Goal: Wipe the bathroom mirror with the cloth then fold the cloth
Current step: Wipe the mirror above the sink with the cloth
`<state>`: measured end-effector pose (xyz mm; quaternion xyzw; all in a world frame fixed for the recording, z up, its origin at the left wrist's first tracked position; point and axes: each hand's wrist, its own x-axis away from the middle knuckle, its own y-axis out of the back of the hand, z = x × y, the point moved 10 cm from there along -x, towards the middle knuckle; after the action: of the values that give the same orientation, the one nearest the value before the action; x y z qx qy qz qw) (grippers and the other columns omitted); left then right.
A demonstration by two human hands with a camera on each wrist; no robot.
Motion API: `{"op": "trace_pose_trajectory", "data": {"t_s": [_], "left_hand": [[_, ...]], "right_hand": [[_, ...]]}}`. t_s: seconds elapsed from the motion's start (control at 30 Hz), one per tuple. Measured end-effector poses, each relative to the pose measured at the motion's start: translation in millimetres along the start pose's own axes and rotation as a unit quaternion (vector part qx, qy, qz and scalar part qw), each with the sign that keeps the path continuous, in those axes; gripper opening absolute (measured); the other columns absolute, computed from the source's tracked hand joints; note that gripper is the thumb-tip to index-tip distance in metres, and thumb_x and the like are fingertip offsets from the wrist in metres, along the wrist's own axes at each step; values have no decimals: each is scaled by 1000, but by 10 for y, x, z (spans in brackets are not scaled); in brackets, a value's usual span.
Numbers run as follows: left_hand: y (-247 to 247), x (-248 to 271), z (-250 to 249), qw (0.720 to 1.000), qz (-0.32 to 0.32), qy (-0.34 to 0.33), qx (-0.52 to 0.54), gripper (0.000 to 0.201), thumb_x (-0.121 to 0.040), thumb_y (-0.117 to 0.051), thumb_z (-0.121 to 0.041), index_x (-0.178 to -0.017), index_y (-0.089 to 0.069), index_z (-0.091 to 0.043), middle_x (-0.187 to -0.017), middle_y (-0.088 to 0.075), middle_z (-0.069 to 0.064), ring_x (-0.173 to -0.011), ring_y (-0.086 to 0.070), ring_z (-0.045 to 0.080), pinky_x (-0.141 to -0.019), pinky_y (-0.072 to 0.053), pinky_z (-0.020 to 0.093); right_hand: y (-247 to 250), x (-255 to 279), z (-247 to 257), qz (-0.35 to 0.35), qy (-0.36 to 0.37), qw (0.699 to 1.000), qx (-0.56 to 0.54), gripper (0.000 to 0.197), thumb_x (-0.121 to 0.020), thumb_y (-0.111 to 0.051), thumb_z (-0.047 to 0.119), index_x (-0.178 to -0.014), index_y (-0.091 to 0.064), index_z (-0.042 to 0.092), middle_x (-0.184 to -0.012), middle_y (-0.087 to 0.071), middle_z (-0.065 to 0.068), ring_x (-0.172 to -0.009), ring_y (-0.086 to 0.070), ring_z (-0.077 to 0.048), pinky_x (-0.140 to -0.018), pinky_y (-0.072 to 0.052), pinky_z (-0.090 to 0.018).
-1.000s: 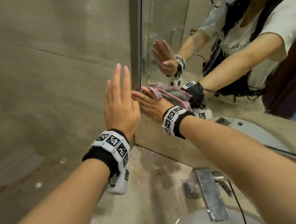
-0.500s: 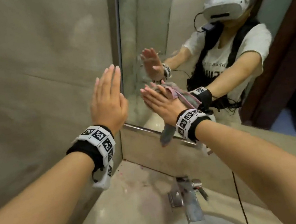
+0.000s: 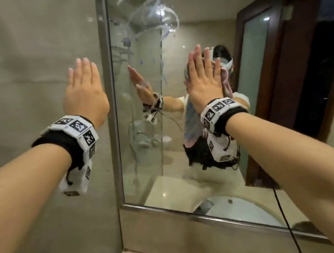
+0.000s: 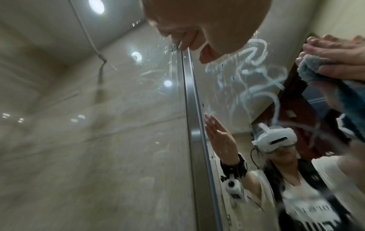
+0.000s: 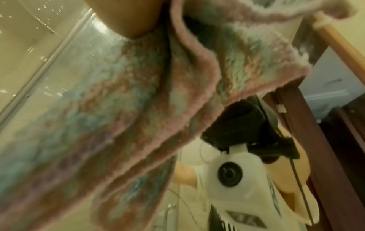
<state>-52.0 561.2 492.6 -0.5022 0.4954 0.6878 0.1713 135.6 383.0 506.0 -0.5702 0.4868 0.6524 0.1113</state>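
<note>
We were in the wiping step, with the folding not yet begun. White smears (image 3: 153, 17) looped across the upper part of the mirror (image 3: 158, 171), above where our cloth (image 3: 191, 120) sat, so we judged the glass far from clean. The next move called for carrying the cloth up into those smears, keeping the palm flat so the cloth stayed trapped against the glass and did not slip out.

Our right hand (image 3: 203, 81) lay spread flat, fingers straight and close together, pressing the cloth onto the mirror. It pinched nothing; the cloth was held only by the push of the palm, and its loose end hung down below the wrist. From the right wrist view the cloth (image 5: 118, 96) showed as a fuzzy pink and blue sheet lying against the glass.

Our left hand (image 3: 84, 95) was open too, fingers straight and together, laid on the tiled wall (image 3: 9, 63) just beside the mirror's metal frame (image 3: 110, 91). It held nothing and seemed only to steady us. The two hands were well apart, with the frame between them.
</note>
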Motion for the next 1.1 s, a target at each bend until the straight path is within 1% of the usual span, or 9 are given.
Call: {"op": "trace_pose_trajectory", "data": {"t_s": [0.1, 0.2, 0.3, 0.4, 0.53, 0.67, 0.83, 0.93, 1.1], "left_hand": [[6, -193, 108, 998, 33, 23, -49, 61, -91, -36, -6, -145, -10, 7, -155, -8, 24, -145, -3, 33, -119, -2, 41], [20, -347, 191, 996, 56, 32, -69, 61, -92, -33, -6, -146, -7, 6, -156, -5, 22, -145, -2, 32, -120, -2, 40], [123, -583, 206, 995, 44, 12, -86, 60, -92, -29, -5, -146, -6, 6, -156, -5, 22, -145, -3, 31, -120, -3, 39], [163, -756, 185, 994, 45, 5, -97, 56, -94, -26, -4, -145, -6, 8, -155, -6, 25, -145, -4, 33, -119, -4, 40], [12, -772, 146, 986, 93, -9, -139, 54, -97, -19, -10, -144, -2, 12, -153, 1, 30, -143, 0, 41, -117, -1, 45], [-53, -797, 136, 979, 125, 0, -164, 55, -99, -16, -17, -143, -2, 13, -152, 1, 32, -142, 1, 43, -116, -1, 47], [-52, -805, 169, 976, 138, 10, -166, 54, -100, -15, -16, -143, -1, 12, -153, 3, 29, -143, 3, 40, -117, 0, 45], [-56, -788, 179, 975, 149, 13, -164, 55, -100, -14, -19, -144, 1, 12, -153, 4, 29, -143, 5, 39, -116, 1, 44], [-60, -761, 172, 972, 153, 16, -176, 55, -100, -13, -19, -143, 0, 12, -153, 4, 29, -143, 4, 39, -116, 1, 45]], "right_hand": [[159, -379, -6, -21, -12, 999, 25, 60, -100, -20, 34, -149, 1, 8, -158, 5, -12, -146, 6, -30, -112, 14, -47], [426, -695, -75, -59, -86, 994, 22, 58, -101, -21, 31, -149, 0, 6, -158, 3, -12, -146, 4, -31, -114, 11, -48], [613, -943, -119, -86, -145, 985, 25, 59, -101, -22, 31, -149, 1, 6, -158, 4, -13, -146, 5, -30, -114, 8, -49], [734, -1177, -116, -83, -157, 984, 31, 62, -100, -21, 34, -149, 4, 6, -158, 7, -13, -145, 7, -30, -114, 9, -49], [834, -1475, 40, -66, -123, 989, 53, 65, -99, -21, 38, -148, 6, 5, -158, 9, -13, -145, 9, -30, -114, 9, -51], [820, -1732, 313, -45, -85, 993, 64, 67, -99, -22, 42, -149, 5, 6, -158, 9, -12, -145, 9, -30, -114, 8, -53], [555, -1942, 1063, 32, 59, 993, 102, 66, -99, -24, 39, -149, 8, 9, -158, 13, -9, -144, 14, -29, -115, 10, -54], [438, -1937, 1299, 46, 95, 987, 120, 65, -99, -26, 39, -149, 6, 12, -158, 12, -6, -145, 14, -28, -113, 12, -52], [179, -1624, 1689, 87, 220, 953, 190, 64, -99, -22, 41, -149, 8, 14, -157, 14, -6, -144, 14, -29, -112, 12, -52]]}}
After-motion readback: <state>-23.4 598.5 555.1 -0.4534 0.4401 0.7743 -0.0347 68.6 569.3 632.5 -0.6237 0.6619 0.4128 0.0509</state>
